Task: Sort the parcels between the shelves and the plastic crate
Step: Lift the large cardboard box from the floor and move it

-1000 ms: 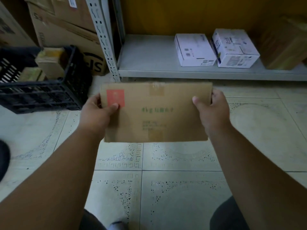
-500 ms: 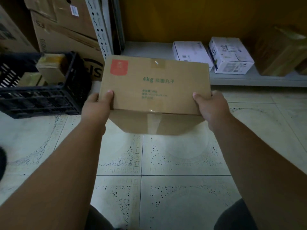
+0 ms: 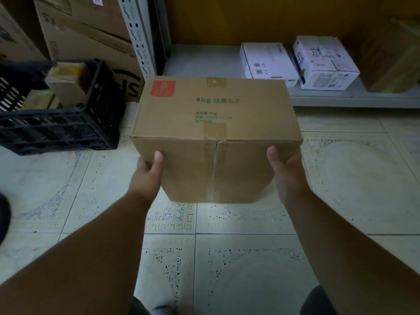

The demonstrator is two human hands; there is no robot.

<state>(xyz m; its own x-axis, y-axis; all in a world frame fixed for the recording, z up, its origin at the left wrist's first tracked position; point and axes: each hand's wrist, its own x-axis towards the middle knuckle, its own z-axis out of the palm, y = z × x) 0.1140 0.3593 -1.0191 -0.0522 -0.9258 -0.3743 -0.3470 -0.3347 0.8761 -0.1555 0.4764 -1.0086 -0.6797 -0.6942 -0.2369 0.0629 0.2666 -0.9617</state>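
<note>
Evidently to keep its weight level, the left hand and right hand clamp the brown parcel from both sides, thumbs pressed on its near face, holding it above the floor between the black crate and the low shelf.

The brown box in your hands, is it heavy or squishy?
Probably heavy: the brown box is printed 4kg, and the left hand and right hand both hold it. It looks stiff, with straight edges. Taped shut, so it likely won't spill.
</note>
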